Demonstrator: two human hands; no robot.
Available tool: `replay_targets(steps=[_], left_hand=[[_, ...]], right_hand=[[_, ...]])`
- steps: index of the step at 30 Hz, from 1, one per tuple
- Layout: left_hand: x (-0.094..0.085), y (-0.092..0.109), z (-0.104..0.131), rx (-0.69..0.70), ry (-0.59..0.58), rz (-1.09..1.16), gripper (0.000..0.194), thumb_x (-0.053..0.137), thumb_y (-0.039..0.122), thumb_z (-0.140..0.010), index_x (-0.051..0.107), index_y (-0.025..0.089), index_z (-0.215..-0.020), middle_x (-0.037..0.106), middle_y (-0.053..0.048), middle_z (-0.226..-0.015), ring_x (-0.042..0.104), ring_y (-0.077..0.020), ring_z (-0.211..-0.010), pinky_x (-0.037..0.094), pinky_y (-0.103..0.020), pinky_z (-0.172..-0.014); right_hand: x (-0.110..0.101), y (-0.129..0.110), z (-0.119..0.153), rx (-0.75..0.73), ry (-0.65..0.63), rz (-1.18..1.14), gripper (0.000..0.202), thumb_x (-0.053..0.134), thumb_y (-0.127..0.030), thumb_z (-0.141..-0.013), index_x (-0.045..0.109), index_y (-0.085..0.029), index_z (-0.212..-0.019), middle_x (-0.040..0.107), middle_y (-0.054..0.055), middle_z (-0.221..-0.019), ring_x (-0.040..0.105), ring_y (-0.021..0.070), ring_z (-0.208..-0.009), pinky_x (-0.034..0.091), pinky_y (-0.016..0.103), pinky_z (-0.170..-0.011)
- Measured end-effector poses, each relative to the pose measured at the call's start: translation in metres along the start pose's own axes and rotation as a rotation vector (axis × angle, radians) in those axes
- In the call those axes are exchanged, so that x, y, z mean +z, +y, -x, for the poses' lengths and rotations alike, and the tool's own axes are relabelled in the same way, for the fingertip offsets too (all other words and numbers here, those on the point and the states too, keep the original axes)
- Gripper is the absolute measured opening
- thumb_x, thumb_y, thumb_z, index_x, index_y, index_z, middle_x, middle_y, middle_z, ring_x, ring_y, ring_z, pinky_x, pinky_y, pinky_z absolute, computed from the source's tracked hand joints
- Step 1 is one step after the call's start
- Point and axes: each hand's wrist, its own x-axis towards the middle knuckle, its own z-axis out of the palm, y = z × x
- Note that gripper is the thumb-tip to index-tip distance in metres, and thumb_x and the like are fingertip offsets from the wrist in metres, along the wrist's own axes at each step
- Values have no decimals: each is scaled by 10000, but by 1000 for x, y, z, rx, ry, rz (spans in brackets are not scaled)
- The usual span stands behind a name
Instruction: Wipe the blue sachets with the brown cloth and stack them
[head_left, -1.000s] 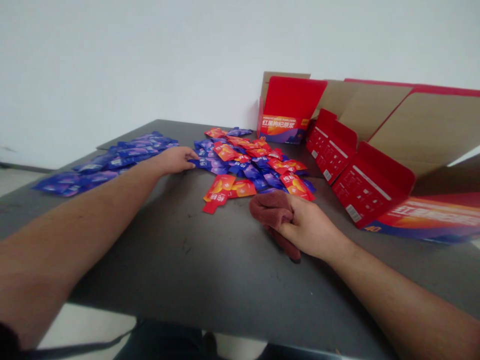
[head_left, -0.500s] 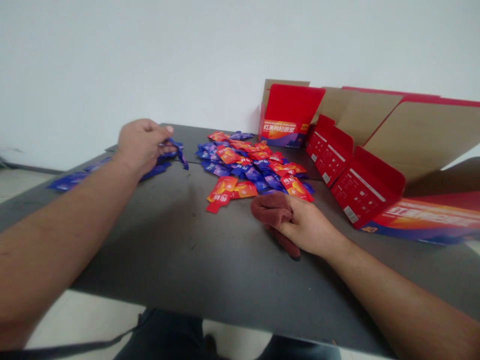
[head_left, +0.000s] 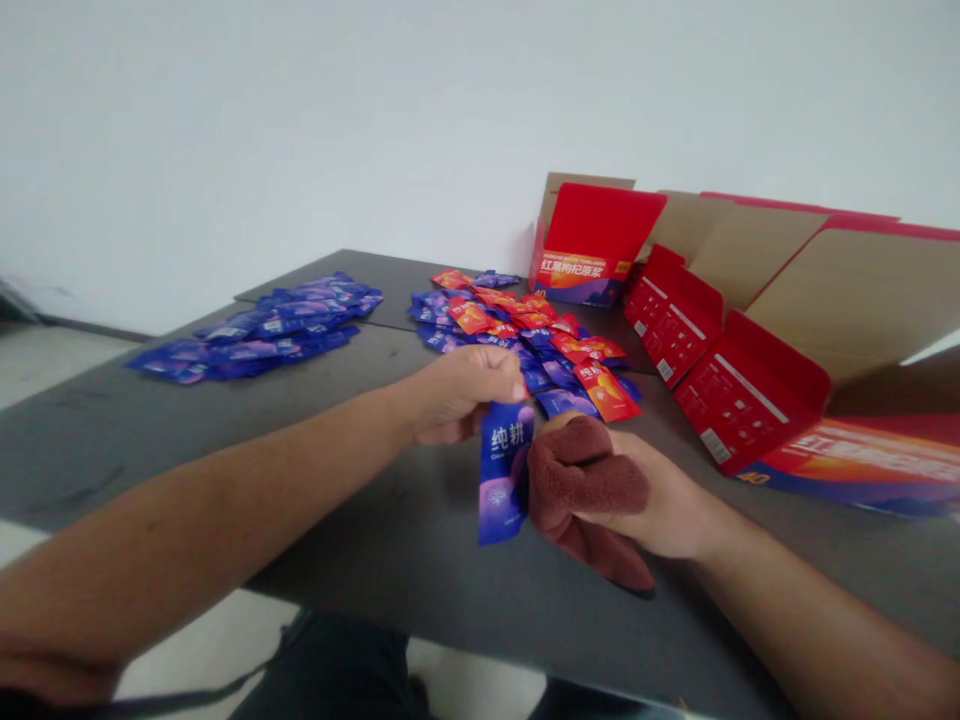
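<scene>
My left hand [head_left: 469, 392] pinches the top of a blue-purple sachet [head_left: 499, 475], which hangs upright over the table's middle. A brown cloth [head_left: 581, 480] is bunched in my right hand [head_left: 660, 490], and it touches the sachet's right edge. Behind my hands lies a mixed pile of red sachets [head_left: 606, 388] and blue sachets [head_left: 561, 371]. Another heap, all blue sachets [head_left: 277, 325], spreads over the left part of the table. Traces of red show by my left fingertips, too small to make out.
On the right of the dark table [head_left: 360, 540] stand open red boxes with raised flaps, one at the back [head_left: 577, 270], others [head_left: 750, 390] nearer. A white wall [head_left: 300, 130] rises behind the table.
My left hand has come from the left heap to the middle and now holds a blue sachet upright. The cloth in my right hand has met it. The red sachets in front of the pile are no longer visible.
</scene>
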Motion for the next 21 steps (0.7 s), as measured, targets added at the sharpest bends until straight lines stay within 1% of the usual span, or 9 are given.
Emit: replay_targets(steps=[2, 5, 9, 12, 13, 15, 17, 18, 21], left_hand=[[4, -12, -3, -34, 4, 25, 304, 754, 170, -666, 453, 176, -626, 450, 50, -564, 442, -68, -481, 336, -194, -453], [6, -23, -5, -45, 17, 71, 321, 753, 192, -670, 436, 178, -625, 438, 49, -586, 398, -61, -486, 305, -203, -455], [7, -29, -1, -48, 1, 114, 368, 754, 185, -656, 391, 179, -598, 405, 53, -586, 351, -55, -494, 265, -215, -460], [9, -33, 1, -41, 74, 107, 353, 756, 193, -676, 410, 178, -609, 401, 57, -571, 348, -56, -498, 267, -217, -472], [10, -35, 1, -24, 112, 111, 320, 764, 211, -692, 451, 174, -641, 430, 54, -589, 379, -61, -517, 299, -215, -491], [8, -41, 0, 25, 175, 130, 247, 778, 253, -726, 550, 170, -775, 524, 37, -681, 479, -79, -597, 391, -223, -571], [4, -48, -3, 73, 206, 127, 256, 772, 294, -768, 590, 178, -906, 581, 18, -784, 549, -103, -690, 450, -249, -660], [1, -52, -4, 92, 207, 105, 255, 764, 318, -790, 588, 180, -913, 580, 16, -793, 553, -108, -704, 454, -256, -675], [-7, -61, -7, 144, 208, 20, 288, 704, 421, -863, 544, 184, -824, 521, 26, -740, 508, -105, -669, 429, -257, -646]], right_hand=[[2, 5, -1, 33, -22, -32, 247, 721, -445, -900, 696, -212, -976, 697, 19, -940, 648, 174, -828, 533, 280, -731], [4, 11, -3, 31, -5, -104, 322, 762, -488, -847, 695, -208, -992, 696, 16, -966, 645, 167, -846, 525, 266, -739], [7, 10, -6, 108, -9, -146, 364, 782, -482, -831, 698, -208, -1056, 704, 11, -954, 649, 153, -823, 521, 251, -731], [11, 9, -6, 178, -17, -149, 340, 768, -464, -852, 713, -214, -1076, 718, 7, -916, 659, 153, -795, 526, 247, -709], [11, 10, -5, 178, 7, -144, 353, 774, -473, -843, 715, -220, -1082, 725, 6, -916, 666, 157, -793, 532, 249, -702], [10, 13, -5, 157, 88, -121, 401, 794, -507, -806, 718, -228, -1084, 741, 10, -933, 685, 178, -805, 553, 265, -699], [8, 18, -5, 155, 174, -93, 423, 796, -539, -785, 724, -223, -1056, 753, 24, -947, 703, 207, -829, 579, 299, -716], [7, 20, -5, 164, 198, -80, 414, 789, -547, -788, 729, -216, -1028, 757, 32, -949, 709, 220, -845, 589, 317, -732], [5, 26, -7, 180, 247, -92, 378, 757, -554, -818, 738, -207, -965, 761, 47, -931, 716, 231, -857, 598, 339, -753]])
